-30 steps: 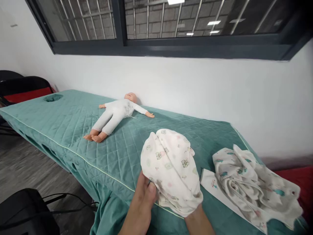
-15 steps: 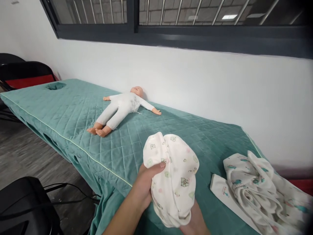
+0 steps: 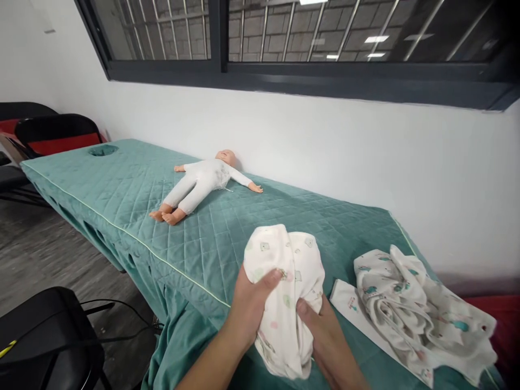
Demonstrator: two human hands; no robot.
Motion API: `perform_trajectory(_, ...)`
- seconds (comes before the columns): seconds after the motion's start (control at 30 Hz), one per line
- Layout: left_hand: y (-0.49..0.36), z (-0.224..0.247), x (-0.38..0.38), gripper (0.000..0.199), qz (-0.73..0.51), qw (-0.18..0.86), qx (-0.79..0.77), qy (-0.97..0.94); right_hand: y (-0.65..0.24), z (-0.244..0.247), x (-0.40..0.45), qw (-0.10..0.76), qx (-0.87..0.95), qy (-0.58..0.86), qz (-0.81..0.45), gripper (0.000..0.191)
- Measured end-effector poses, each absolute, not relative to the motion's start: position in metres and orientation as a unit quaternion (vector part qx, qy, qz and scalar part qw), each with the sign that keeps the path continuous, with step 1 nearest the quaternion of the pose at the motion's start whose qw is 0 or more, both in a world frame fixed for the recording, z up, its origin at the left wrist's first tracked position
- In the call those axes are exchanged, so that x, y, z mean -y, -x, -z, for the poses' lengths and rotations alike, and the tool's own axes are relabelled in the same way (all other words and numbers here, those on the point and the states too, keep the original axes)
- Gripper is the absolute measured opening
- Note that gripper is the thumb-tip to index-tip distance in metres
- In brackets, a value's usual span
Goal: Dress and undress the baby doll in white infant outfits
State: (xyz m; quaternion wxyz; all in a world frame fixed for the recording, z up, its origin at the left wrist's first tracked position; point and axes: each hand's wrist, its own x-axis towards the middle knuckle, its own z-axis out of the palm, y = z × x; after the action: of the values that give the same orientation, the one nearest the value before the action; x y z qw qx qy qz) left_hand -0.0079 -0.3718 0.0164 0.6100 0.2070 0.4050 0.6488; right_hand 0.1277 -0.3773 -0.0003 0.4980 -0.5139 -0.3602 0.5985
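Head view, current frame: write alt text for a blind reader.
Two hands, left and right, hold a bundled printed white cloth above a green padded bed, where a doll lies face up beside crumpled patterned fabric.

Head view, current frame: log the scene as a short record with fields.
left hand: holds folded printed cloth, thumb on top
right hand: holds the same cloth, lower down
doll: on its back, arms spread, on green bed
second cloth: crumpled, at the bed's right end
behind: white wall, barred window
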Motion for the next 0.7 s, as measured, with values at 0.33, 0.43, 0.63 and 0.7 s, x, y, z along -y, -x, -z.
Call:
perform_trajectory(0.33,-0.008,-0.014,0.384,0.071,-0.558,0.709,-0.357,-0.241,-0.141,0.002,0.378,0.501,0.298,0.551,-0.598,0.089)
perform_trajectory(0.43,-0.005,-0.014,0.384,0.067,-0.577,0.686,-0.377,-0.235,-0.141,0.008,0.365,0.466,0.426,0.567,-0.530,0.076)
perform_trajectory(0.63,0.075,0.007,0.366,0.068,-0.678,0.532,-0.454,-0.226,-0.158,0.032,0.348,0.434,0.554,0.521,-0.483,0.063)
perform_trajectory(0.7,0.130,0.017,0.362,0.065,-0.731,0.398,-0.528,-0.172,-0.168,0.037,0.347,0.424,0.561,0.524,-0.481,0.059)
